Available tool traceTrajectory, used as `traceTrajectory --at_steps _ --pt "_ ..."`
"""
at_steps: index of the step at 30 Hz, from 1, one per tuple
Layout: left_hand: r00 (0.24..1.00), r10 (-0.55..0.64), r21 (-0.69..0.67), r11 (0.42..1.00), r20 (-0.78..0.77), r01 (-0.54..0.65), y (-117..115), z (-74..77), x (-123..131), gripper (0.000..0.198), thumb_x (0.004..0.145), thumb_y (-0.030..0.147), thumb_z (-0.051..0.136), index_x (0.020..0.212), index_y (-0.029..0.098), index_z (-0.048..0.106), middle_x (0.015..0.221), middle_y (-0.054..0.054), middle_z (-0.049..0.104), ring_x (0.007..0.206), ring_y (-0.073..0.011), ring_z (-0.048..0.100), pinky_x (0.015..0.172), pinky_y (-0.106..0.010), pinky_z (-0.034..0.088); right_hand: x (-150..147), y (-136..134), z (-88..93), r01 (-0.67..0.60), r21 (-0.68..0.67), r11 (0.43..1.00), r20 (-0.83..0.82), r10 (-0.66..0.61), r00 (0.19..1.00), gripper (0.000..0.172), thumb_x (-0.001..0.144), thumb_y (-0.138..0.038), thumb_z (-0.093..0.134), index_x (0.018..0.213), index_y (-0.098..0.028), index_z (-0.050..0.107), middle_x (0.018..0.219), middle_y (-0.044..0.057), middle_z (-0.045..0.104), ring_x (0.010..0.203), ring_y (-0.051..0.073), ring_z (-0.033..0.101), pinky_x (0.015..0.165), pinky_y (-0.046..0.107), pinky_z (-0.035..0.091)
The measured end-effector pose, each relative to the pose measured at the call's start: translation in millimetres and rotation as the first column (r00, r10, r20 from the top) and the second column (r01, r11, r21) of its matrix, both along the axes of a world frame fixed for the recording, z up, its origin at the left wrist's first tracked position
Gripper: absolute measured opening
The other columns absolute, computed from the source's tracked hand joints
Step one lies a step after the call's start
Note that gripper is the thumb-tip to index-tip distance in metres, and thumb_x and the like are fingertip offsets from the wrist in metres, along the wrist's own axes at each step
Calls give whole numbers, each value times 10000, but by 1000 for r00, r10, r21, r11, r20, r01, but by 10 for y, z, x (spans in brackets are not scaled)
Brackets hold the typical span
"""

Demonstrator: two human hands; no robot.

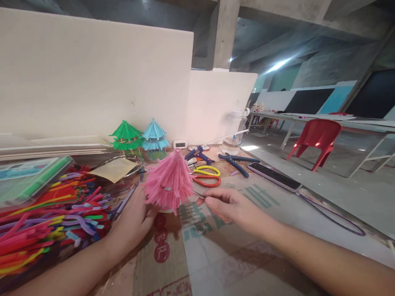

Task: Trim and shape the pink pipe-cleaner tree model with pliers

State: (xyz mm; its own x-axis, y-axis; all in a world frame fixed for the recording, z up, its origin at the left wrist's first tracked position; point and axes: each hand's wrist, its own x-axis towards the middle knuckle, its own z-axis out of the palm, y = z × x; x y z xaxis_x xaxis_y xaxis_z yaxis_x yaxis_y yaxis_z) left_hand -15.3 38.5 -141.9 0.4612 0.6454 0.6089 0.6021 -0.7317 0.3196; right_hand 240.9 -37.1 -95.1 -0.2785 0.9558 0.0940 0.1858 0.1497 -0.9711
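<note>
A pink pipe-cleaner pavilion (169, 181) with a pointed, layered roof stands upright in front of me. My left hand (134, 222) grips it low on its left side, the fingertips hidden behind the pink strands. My right hand (226, 204) is closed in a pinch on a thin metal tool (199, 195), perhaps tweezers, whose tip reaches the pavilion's right edge. At the back are a green pavilion (126, 137) and a blue pavilion (154, 139) of similar make.
Colourful pipe cleaners (61, 218) and a plastic case (33, 179) lie left. Behind the pavilion are scissors (210, 181), a glue gun (199, 156) and pliers (236, 162). A phone (274, 176) and a water bottle (235, 131) are right. A white partition (92, 78) rises behind.
</note>
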Motion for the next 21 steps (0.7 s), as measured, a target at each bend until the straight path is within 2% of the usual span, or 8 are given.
traceTrajectory --at_steps 3,9,17,21 --pt "1000 -1 -29 1000 8 1 3 13 6 364 936 319 396 1262 193 499 1283 -120 573 1250 -285 490 1063 -477 395 8 9 -18 8 11 1000 -13 -7 1000 657 710 -747 594 887 -119 668 520 -84 342 467 70 282 441 231 189" --pt "1000 1 -28 1000 24 0 -5 31 15 342 921 349 406 1180 172 541 1182 -134 606 1149 -297 549 992 -483 445 25 30 -57 55 -20 998 -38 -56 998 707 706 -773 558 938 -116 677 518 -80 325 463 78 275 441 229 186" --pt "999 3 24 1000 -34 -2 -12 1 -20 330 921 381 402 1098 164 576 1099 -147 618 1070 -314 575 900 -488 485 -5 1 -23 64 36 997 -70 -61 996 652 682 -773 592 805 -135 642 544 -72 321 478 76 270 446 238 180" --pt "999 10 26 1000 -43 -9 -9 -18 -37 329 919 397 405 1063 161 585 1056 -139 615 1032 -311 573 904 -504 477 -3 0 -15 60 28 998 -55 -58 997 683 685 -779 581 852 -122 664 544 -70 329 482 80 273 451 237 190"
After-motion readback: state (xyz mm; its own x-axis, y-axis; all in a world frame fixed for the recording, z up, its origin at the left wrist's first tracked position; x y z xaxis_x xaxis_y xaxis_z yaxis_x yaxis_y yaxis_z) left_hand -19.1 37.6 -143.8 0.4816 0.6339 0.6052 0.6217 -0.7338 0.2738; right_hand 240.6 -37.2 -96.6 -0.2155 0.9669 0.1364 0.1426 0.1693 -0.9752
